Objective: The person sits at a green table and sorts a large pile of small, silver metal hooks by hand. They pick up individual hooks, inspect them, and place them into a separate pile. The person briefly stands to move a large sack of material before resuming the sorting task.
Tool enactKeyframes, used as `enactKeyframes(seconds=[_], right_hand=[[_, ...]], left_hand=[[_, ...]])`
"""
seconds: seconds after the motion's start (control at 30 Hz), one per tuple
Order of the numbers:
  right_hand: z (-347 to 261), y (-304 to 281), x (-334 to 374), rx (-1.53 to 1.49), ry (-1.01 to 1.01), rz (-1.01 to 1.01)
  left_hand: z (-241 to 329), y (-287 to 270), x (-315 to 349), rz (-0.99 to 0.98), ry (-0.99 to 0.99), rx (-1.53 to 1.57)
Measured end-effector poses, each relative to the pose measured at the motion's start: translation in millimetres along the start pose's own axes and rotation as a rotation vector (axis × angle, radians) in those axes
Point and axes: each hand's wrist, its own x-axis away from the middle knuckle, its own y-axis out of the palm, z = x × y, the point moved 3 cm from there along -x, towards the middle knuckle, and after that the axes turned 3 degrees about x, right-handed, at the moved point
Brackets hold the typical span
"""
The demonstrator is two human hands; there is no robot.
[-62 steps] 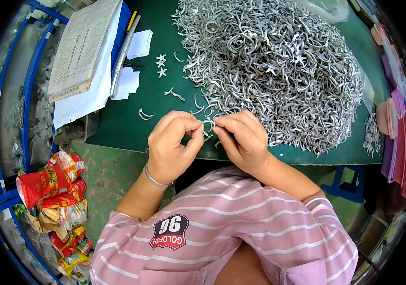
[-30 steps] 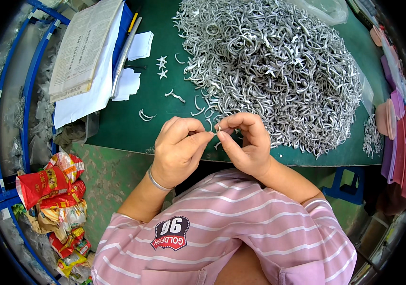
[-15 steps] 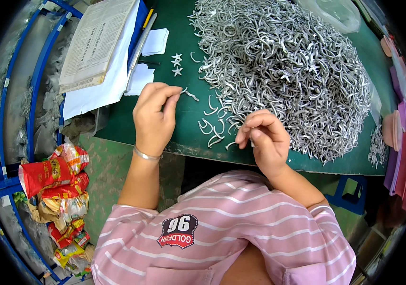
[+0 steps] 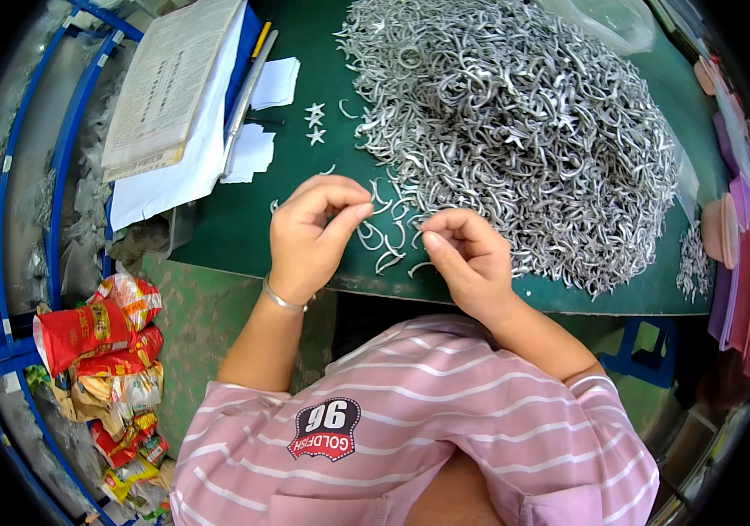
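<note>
Over the front of the green table (image 4: 226, 237), my left hand (image 4: 312, 235) has thumb and forefinger drawn together beside some loose curved pieces; what lies between them, if anything, is too small to tell. My right hand (image 4: 473, 267) is also pinched, its fingertips next to the near left edge of a big pile of small silvery curved pieces (image 4: 533, 167). Whether it grips one of them is hidden. Several loose curved pieces (image 4: 390, 261) lie between the hands. Farther back are small silvery star-shaped pieces (image 4: 316, 137).
Papers (image 4: 160, 96) on a blue folder, a yellow pencil (image 4: 261, 39), a long metal tool (image 4: 250, 92) and white slips (image 4: 248, 153) lie at the left. A clear plastic bag (image 4: 607, 22) is at the back, pink bins (image 4: 721, 232) at the right, a blue stool (image 4: 642, 351) below.
My left hand has moved right and slightly nearer to me, away from the slender piece by its fingertips. My right hand has shifted a little left, its fingertips at the loose pieces.
</note>
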Motion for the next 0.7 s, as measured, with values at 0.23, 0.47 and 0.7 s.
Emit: enactKeyframes(seconds=[0.23,0.47,0.7], right_hand=[[3,0,-2,0.069,-0.023,-0.017],[2,-1,-1,0.054,-0.086,-0.015],[-2,-2,-2,0.068,-0.068,-0.025]], left_hand=[[7,25,22,-0.137,-0.132,0.583],[4,30,24,-0.147,-0.114,0.538],[8,29,23,-0.146,-0.099,0.512]])
